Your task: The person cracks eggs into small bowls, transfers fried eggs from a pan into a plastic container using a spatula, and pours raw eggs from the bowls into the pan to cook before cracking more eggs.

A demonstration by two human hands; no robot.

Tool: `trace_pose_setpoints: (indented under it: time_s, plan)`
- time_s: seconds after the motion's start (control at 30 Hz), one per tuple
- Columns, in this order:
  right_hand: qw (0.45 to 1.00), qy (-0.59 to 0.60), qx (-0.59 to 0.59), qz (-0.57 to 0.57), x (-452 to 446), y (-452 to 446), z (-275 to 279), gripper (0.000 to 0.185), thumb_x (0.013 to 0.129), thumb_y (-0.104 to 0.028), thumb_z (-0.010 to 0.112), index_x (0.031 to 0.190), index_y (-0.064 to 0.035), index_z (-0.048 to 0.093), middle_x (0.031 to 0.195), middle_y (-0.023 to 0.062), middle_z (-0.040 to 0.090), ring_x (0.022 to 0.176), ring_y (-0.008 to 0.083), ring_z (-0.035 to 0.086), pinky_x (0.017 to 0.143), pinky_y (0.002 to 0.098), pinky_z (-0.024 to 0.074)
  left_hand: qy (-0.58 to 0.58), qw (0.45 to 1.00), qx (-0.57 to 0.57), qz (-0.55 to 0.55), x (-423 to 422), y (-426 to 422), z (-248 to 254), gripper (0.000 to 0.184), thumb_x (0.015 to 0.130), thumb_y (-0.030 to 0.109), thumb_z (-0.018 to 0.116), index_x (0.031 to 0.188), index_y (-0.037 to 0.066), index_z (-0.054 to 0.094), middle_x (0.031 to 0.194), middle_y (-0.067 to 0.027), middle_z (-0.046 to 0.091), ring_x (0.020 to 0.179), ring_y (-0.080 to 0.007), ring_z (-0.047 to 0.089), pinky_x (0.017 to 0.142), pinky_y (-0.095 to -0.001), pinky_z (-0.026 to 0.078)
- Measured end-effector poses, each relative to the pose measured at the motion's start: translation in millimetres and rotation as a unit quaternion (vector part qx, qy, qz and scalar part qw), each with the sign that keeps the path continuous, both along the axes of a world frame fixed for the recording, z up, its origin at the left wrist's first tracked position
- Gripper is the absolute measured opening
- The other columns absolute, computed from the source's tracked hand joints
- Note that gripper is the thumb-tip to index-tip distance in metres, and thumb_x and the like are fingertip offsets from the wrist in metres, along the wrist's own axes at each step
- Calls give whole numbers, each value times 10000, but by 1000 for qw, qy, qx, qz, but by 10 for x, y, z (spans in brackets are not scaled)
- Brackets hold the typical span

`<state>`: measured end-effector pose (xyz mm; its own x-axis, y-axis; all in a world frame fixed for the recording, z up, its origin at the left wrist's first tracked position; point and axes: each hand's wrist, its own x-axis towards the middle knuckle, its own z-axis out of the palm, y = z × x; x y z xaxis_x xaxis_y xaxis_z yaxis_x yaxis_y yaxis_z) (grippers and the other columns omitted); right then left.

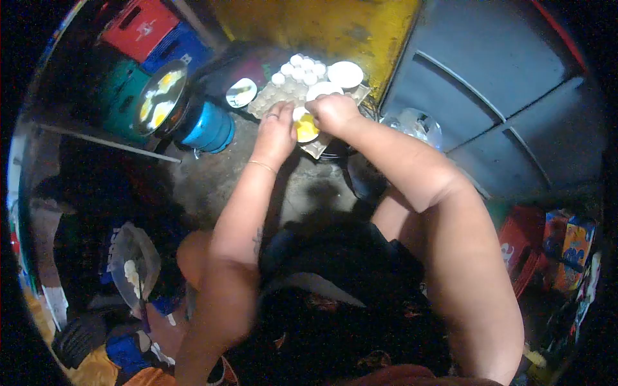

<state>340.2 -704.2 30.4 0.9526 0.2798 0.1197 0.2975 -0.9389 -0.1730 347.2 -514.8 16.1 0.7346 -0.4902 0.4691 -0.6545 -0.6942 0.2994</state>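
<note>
A small white bowl [306,136] with yellow egg in it sits between my hands, over the near corner of a cardboard egg tray [262,104]. My left hand [278,132] is closed at the bowl's left side, thumb along the rim. My right hand [335,113] is closed in a fist at the bowl's right rim; whatever it grips is hidden by the fingers. Several white eggs [297,72] stand in the far part of the tray. Beyond my right hand are a white bowl [324,89] and another round white dish [345,74].
To the left, a pan [181,77] with frying eggs stands over a burner by a blue gas cylinder [209,128]. A small white dish [241,93] lies between pan and tray. Red crates [140,29] stand behind. A clear tub [134,264] is at lower left.
</note>
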Motion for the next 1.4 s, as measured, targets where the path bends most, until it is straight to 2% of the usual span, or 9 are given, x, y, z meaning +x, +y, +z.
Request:
trace_pose_setpoints:
  time_s: [0.17, 0.3, 0.4, 0.57, 0.63, 0.73, 0.87, 1.13, 1.4]
  plan:
    - [966, 130, 214, -58, 40, -494, 173, 397, 753, -278, 704, 1129, -151, 717, 997, 90, 725, 868, 256, 685, 764, 346, 547, 85, 981, -154, 84, 49, 10, -29, 436, 795, 63, 635, 1215, -25, 559, 1165, -246, 614, 1081, -370, 614, 954, -421, 485]
    - [919, 210, 331, -48, -155, -1338, 560, 404, 757, -256, 739, 1125, -91, 718, 948, 29, 705, 802, 120, 621, 724, 282, 521, 291, 868, -402, 25, -10, -206, 110, 459, 898, 32, 596, 1319, -34, 424, 1110, -180, 637, 985, -201, 653, 855, -305, 523]
    - [918, 253, 266, -151, -460, -1783, 636, 359, 750, -236, 744, 1083, -102, 734, 887, 22, 705, 756, 130, 622, 679, 297, 524, 301, 887, -349, -34, -294, -622, 337, 414, 896, 126, 653, 1261, -7, 510, 1189, -149, 612, 1079, -190, 598, 919, -319, 486]
    - [895, 365, 149, -211, -816, -2007, 526, 319, 721, -232, 761, 1017, -116, 750, 790, 15, 688, 687, 144, 616, 591, 317, 519, 358, 889, -270, -90, -692, -1318, 271, 388, 870, 152, 677, 1198, -11, 545, 928, -157, 697, 822, -190, 699, 731, -323, 545]
    - [892, 392, 112, -197, -877, -2011, 472, 327, 704, -225, 766, 1012, -119, 751, 791, 25, 687, 675, 155, 618, 561, 319, 513, 313, 913, -238, -107, -762, -1515, 59, 351, 854, 183, 697, 1149, 16, 604, 926, -190, 700, 793, -299, 698, 738, -376, 546]
    - [870, 453, 68, -184, -925, -1990, 388, 377, 696, -214, 759, 1060, -114, 745, 809, 57, 699, 682, 186, 630, 560, 353, 518, 232, 949, -23, -212, -757, -1621, -225, 435, 835, 323, 649, 1207, 97, 641, 1212, -165, 639, 1077, -388, 603, 957, -462, 468]
    - [904, 398, 15, -152, -940, -1975, 356, 382, 735, -274, 741, 1081, -113, 732, 892, 125, 725, 774, 268, 682, 663, 403, 543, 52, 973, 106, -197, -1056, -1506, 81, 294, 813, 230, 656, 1092, 141, 681, 1465, -130, 439, 1323, -421, 377, 983, -551, 360]
    - [957, -103, 110, -248, -861, -1428, 675, 402, 821, -470, 636, 888, -85, 725, 889, 175, 670, 856, 350, 656, 759, 469, 518, -60, 963, 173, -198, -1017, -1402, 313, 273, 828, 164, 533, 1046, 182, 696, 1277, -60, 571, 1164, -323, 481, 909, -478, 362]
    - [955, -208, 96, -189, -851, -643, 612, 252, 855, -364, 611, 869, -137, 720, 862, 124, 631, 828, 350, 638, 735, 456, 538, -51, 970, 179, -158, -957, -1221, 366, 246, 851, 255, 542, 1037, 262, 703, 1168, -50, 635, 1138, -328, 489, 865, -455, 392]
